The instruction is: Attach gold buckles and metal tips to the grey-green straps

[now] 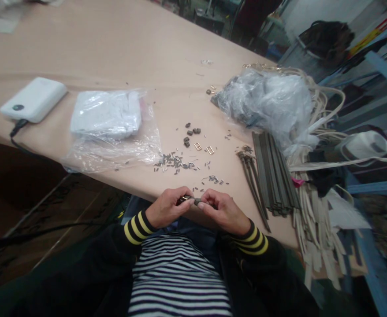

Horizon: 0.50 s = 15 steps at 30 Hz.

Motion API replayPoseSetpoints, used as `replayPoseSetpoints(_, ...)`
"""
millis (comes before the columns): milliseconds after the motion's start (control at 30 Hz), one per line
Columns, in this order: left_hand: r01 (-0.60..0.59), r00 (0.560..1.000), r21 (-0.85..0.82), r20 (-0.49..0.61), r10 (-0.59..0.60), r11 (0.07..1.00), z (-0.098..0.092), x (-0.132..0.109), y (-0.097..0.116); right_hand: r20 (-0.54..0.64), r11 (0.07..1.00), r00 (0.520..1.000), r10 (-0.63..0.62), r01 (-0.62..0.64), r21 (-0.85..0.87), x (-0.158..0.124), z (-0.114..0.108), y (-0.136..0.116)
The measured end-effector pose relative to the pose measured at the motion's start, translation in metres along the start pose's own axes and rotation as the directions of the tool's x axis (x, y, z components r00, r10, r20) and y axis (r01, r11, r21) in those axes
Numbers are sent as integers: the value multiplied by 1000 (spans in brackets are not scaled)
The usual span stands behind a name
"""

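Observation:
At the table's front edge my two hands meet, fingers pinched and thumbs almost touching. Between the fingertips of my left hand (pixel 169 207) is a gold-coloured buckle (pixel 184 198) on a dark strap. My right hand (pixel 226 211) pinches the dark strap (pixel 198 201) just beside it; most of the strap is hidden by my fingers. Just beyond my hands lie small metal pieces (pixel 176 162) in a loose heap and a smaller group of them (pixel 215 179). Two loose gold buckles (pixel 198 146) and several dark loops (pixel 189 132) lie farther back.
On the right are dark flat straps (pixel 274 176), buckled straps (pixel 251 176), a clear plastic bag (pixel 266 99) and pale strips (pixel 315 229) hanging over the edge. Leftward lie a plastic-wrapped white packet (pixel 106 113) and a white power bank (pixel 36 99) with a black cable.

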State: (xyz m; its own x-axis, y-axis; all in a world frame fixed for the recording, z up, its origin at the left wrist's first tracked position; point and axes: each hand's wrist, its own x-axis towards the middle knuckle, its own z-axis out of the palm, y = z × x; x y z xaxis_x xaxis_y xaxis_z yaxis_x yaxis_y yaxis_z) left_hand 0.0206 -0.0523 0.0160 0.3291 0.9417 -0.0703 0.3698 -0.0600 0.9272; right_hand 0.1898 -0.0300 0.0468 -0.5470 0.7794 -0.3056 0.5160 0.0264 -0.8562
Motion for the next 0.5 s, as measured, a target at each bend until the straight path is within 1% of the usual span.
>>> replayPoseSetpoints(67, 15, 1000, 3, -4, -15, 1000, 0, 0, 0, 77, 993, 994, 74, -81, 86, -1, 0, -1)
replayPoseSetpoints(133, 15, 1000, 0, 26, -15, 1000, 0, 0, 1, 125, 984, 986, 115, -130, 119, -1, 1, -1)
replayPoseSetpoints(167, 14, 999, -2, 46, -14, 1000, 0, 0, 2, 114, 987, 987, 113, -125, 102, -1, 2, -1)
replayPoseSetpoints(233, 16, 997, -1, 74, -16, 1000, -1, 0, 2, 49, 996, 996, 73, -75, 40, 0, 4, 2)
replayPoseSetpoints(333, 22, 997, -7, 69, -22, 1000, -1, 2, 0, -51, 1000, 999, 7, -9, -30, 0, 7, 6)
replayPoseSetpoints(400, 21, 998, -35, 64, -18, 999, 0, 2, -1, -67, 999, 998, 1, -4, -36, 0, 8, 6)
replayPoseSetpoints(500, 42, 997, -116, 72, -34, 992, 2, 2, -2, -58, 1000, 998, 11, -11, -13, 0, 8, 5)
